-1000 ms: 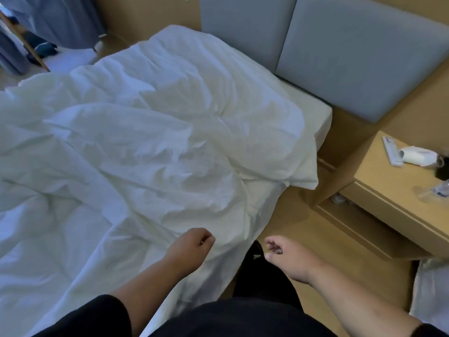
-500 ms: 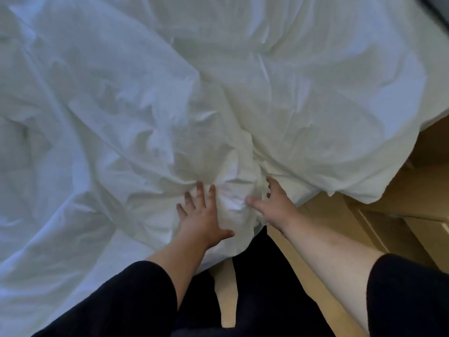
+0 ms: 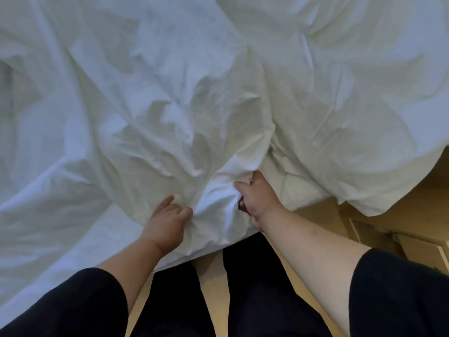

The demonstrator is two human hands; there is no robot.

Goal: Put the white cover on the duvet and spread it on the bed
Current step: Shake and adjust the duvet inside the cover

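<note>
My left hand point(image 3: 167, 221) and right hand point(image 3: 255, 198) each grip bunched white cover point(image 3: 218, 203) at the bed edge; beyond the grip it lies crumpled, spreading not yet done.

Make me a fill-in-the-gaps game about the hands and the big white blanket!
1. The crumpled duvet cover is the colour ____.
2. The right hand grips a bunched fold of the ____.
3. The left hand touches the cover near the bed's ____.
4. The person's sleeves are ____ in colour.

Missing words: white; cover; edge; black
</note>
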